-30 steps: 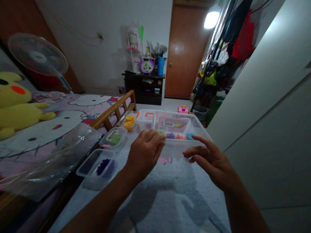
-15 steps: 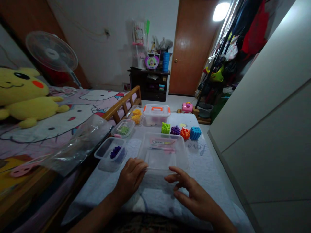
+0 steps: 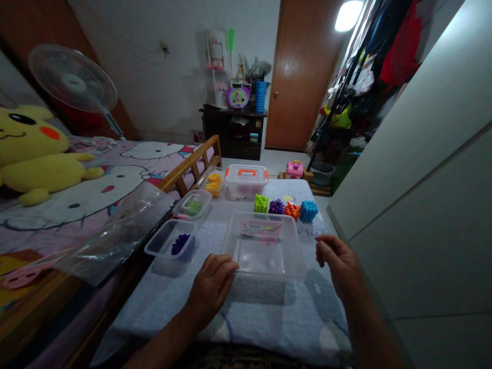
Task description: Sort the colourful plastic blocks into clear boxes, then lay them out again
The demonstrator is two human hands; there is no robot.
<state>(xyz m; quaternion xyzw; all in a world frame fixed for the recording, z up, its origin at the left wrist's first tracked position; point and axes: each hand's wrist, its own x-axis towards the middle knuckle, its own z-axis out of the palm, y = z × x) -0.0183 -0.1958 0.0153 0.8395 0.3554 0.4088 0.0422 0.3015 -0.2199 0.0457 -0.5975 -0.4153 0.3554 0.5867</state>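
My left grip [image 3: 213,284] curls shut on the near-left rim of a clear rectangular plastic tub [image 3: 269,275] on the cloth-covered counter [image 3: 269,318]. My right grip [image 3: 340,264] hangs half-curled and empty, just right of it. Beyond, four coloured toothed plastic blocks [image 3: 275,207] stand outside the tub.

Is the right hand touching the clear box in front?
Apart. The head view shows bare cloth between the right hand and the box.

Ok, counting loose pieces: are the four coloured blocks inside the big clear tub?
No, the coloured blocks stand on the table beyond the clear tub.
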